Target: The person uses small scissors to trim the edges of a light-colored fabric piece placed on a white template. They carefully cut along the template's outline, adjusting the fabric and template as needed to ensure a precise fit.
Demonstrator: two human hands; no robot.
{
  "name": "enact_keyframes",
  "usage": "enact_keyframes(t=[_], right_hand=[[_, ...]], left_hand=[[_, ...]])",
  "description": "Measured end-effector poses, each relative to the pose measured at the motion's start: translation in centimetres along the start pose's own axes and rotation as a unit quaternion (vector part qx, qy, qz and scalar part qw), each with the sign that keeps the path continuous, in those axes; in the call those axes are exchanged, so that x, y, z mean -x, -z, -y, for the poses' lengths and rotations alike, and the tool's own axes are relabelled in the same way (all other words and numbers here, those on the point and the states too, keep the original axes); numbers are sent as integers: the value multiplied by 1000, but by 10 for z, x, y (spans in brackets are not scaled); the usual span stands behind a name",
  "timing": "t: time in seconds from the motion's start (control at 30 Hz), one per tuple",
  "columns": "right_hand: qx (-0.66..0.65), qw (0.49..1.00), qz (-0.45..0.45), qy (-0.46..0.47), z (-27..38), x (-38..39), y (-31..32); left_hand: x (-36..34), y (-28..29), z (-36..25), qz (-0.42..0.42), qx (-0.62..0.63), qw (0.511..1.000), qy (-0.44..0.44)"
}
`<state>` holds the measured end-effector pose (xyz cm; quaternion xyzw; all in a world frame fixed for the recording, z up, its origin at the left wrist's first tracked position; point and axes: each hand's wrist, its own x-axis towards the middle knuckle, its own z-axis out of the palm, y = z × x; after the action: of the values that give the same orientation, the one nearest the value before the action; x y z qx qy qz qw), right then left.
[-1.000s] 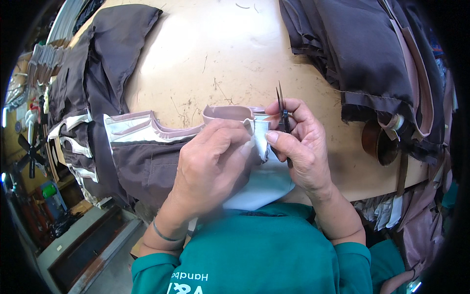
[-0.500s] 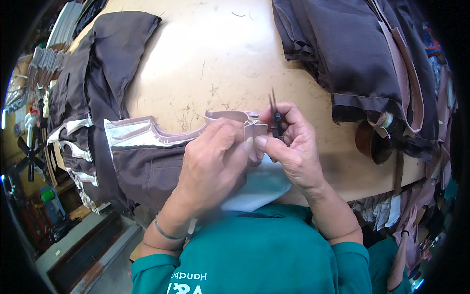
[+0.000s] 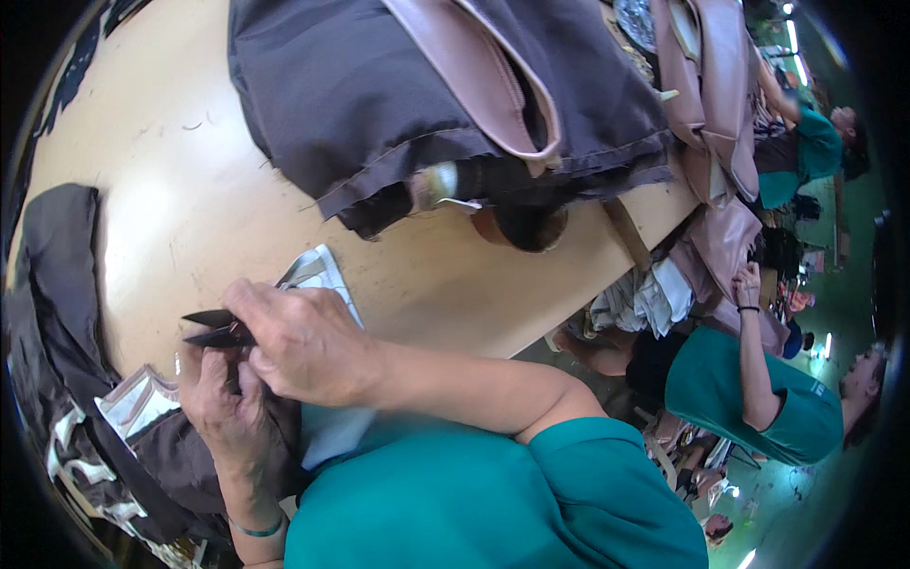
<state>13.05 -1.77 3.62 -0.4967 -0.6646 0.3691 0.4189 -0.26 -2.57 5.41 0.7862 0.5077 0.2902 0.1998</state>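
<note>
My right hand (image 3: 308, 346) is curled firmly around the small black scissors (image 3: 226, 336), with its fingers bent and close together. The scissors point away from the right hand toward my left, with their long axis nearly crosswise to me, and the two blades stand a little apart. They lie just beyond the bent fingertips of my left hand (image 3: 220, 403), so their tips are nearer to the left hand, while the handles are inside the right. The left fingers are folded toward the right hand; what they pinch, if anything, is hidden, so I cannot say how far they are parted. The dark brown cloth (image 3: 175, 460) lies under my left wrist and to its left, and its white piece with pink edge (image 3: 137, 408) is beside this hand. Just beyond my right hand, a white strip (image 3: 320, 270) is on the tabletop (image 3: 190, 190).
</note>
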Motion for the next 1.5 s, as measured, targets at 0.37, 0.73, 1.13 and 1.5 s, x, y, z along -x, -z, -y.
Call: enact_keyframes(t=[0.37, 0.73, 1.13, 1.5], right_hand=[[-22, 994, 86, -58, 1, -1, 10], [-201, 961, 88, -165, 9, -16, 20], [-309, 918, 114, -220, 0, -19, 16], [96, 994, 21, 41, 17, 3, 36]], left_hand=[[1, 7, 6, 69, 57, 995, 47], [-6, 19, 16, 102, 318, 925, 181], [-5, 15, 27, 108, 399, 889, 199], [-11, 16, 19, 94, 443, 859, 239]])
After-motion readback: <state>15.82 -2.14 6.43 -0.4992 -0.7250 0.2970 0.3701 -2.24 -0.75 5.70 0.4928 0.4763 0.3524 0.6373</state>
